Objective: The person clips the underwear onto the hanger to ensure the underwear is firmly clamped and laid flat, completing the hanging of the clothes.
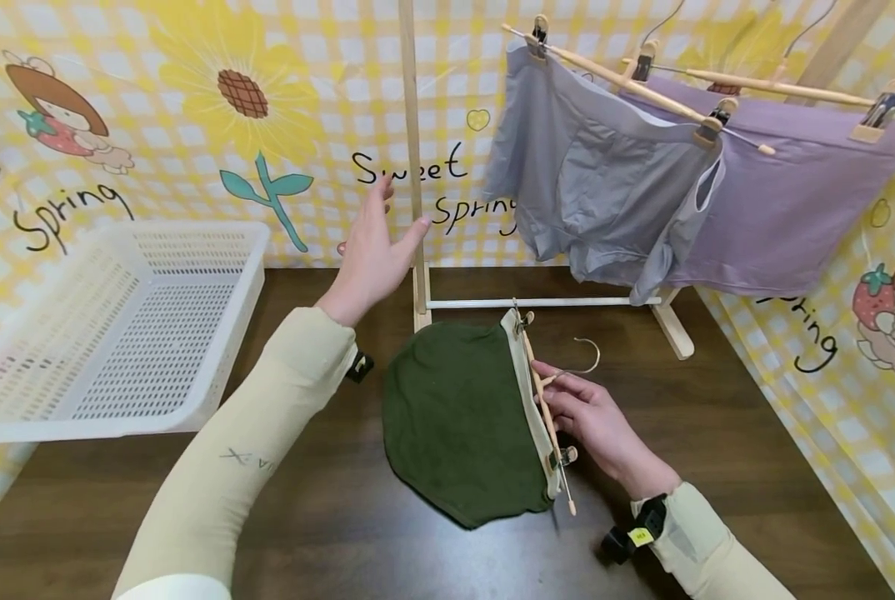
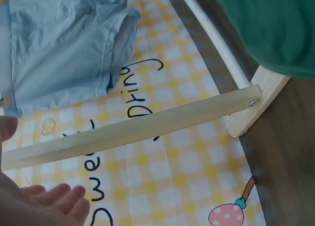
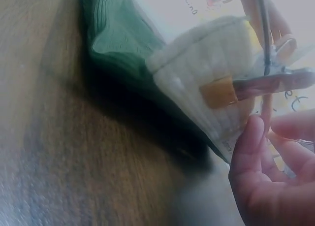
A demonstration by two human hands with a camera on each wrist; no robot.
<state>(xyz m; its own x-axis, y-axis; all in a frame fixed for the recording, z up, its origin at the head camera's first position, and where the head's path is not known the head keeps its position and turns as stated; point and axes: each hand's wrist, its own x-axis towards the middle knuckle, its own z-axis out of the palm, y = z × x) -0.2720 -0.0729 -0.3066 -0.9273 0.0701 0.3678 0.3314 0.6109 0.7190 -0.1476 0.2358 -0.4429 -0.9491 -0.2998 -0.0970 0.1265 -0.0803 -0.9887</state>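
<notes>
My right hand [image 1: 593, 421] pinches the wooden bar of a clip hanger [image 1: 535, 383] near its middle; its metal hook points to the right. Clipped to this hanger by the cream waistband is a dark green pair of underpants [image 1: 455, 417], spread leftward just over the table. The right wrist view shows a clip [image 3: 219, 92] biting the waistband, with fingers [image 3: 251, 142] on the bar beside it. My left hand [image 1: 372, 250] is raised, fingers extended and holding nothing, beside the upright post [image 1: 412, 108] of a wooden rack.
Grey boxer shorts [image 1: 605, 175] and a lilac garment [image 1: 777, 192] hang from clip hangers at the back right. A white perforated basket [image 1: 222, 367] stands at the left. The rack's white lower rail [image 1: 530, 303] runs behind the green underpants. Patterned cloth surrounds the brown table [image 1: 327, 517].
</notes>
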